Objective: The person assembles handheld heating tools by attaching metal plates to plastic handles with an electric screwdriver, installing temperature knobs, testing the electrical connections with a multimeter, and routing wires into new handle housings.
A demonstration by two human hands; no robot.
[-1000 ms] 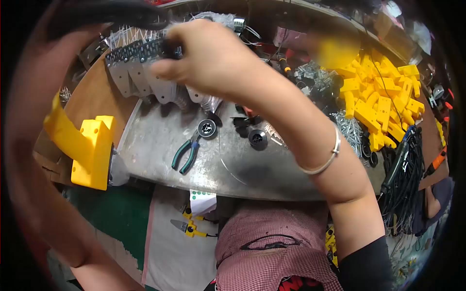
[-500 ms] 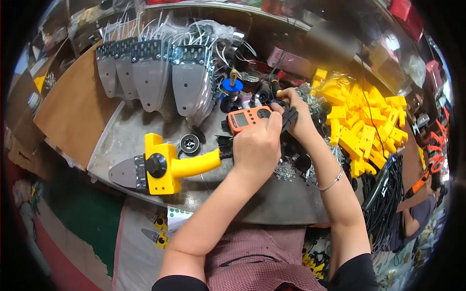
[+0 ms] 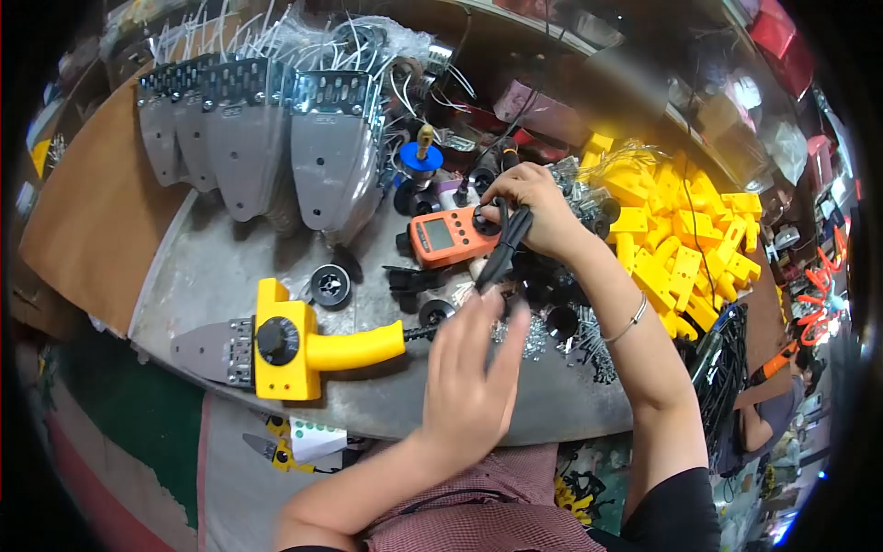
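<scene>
A bundled black power cord is gripped in my right hand, whose fingertips are at the dial end of an orange meter with a grey display. My left hand is in the air over the table's front part, fingers stretched out and slightly blurred, holding nothing. Left of it lies a yellow tool with a black knob, two small lit red lamps and a pointed grey metal plate. A black cable end leaves its yellow handle and goes behind my left hand.
Several grey metal plates with white wires stand at the back left. Yellow housings are heaped right, black cords below them. Loose screws, a round black part and a blue disc lie around. Cardboard leans left.
My left hand has left the meter and moved down toward me, its fingers opening out. My right hand stays at the meter with the cord. The tool's lamps now show red. The view has shifted slightly.
</scene>
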